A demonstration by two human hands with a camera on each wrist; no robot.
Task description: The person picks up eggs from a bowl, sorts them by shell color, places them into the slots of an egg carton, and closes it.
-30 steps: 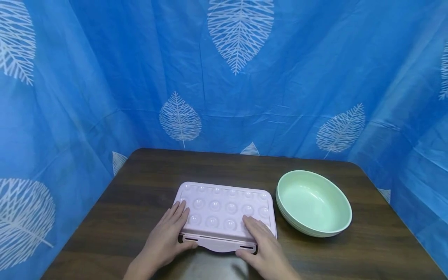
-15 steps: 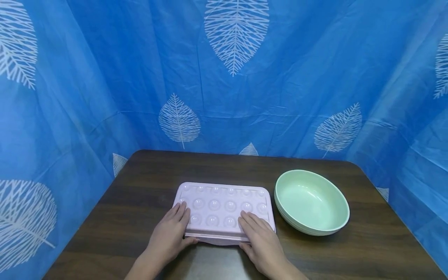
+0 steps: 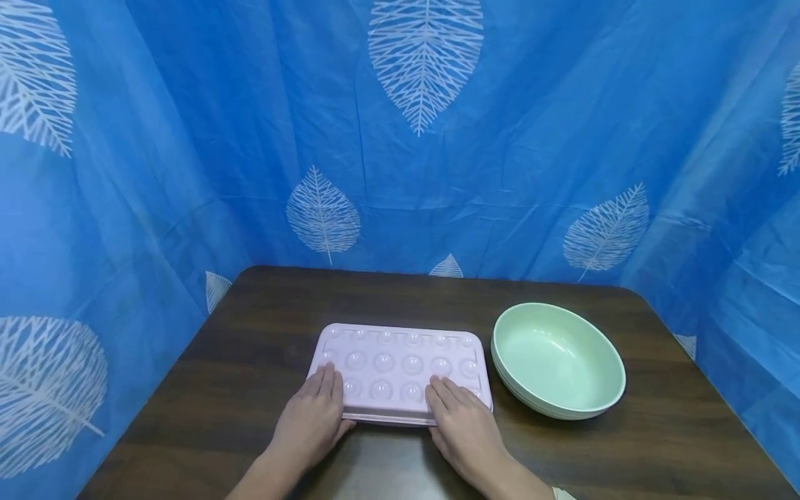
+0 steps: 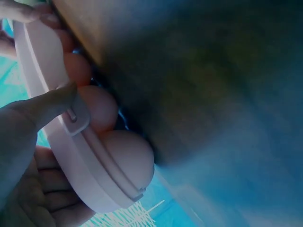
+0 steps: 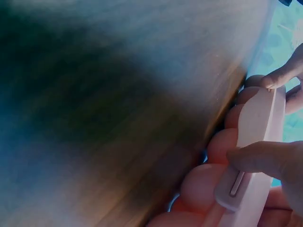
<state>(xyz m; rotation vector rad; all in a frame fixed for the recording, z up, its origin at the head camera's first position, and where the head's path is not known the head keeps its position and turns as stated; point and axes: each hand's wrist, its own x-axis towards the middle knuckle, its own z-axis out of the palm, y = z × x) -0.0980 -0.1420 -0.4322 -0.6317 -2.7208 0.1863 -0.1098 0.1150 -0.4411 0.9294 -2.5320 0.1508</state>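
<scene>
A pale pink egg box with a bumped lid lies on the table in the head view. My left hand rests its straight fingers on the lid's left front part. Its thumb presses the front flap, seen in the left wrist view. On the right front part, my right hand lies the same way, with its thumb on the flap by a slot. Each hand grips the front edge between thumb and fingers. Reddish-brown eggs show in a row below the flap. The tray under them is mostly hidden.
A stack of light green bowls stands just right of the egg box. Both sit on a dark wooden table. Blue cloth with white leaf prints hangs behind and at the sides.
The front flap, sticking out toward me a second ago, has swung down out of the head view's sight under both thumbs. The box and bowls stay in place.
</scene>
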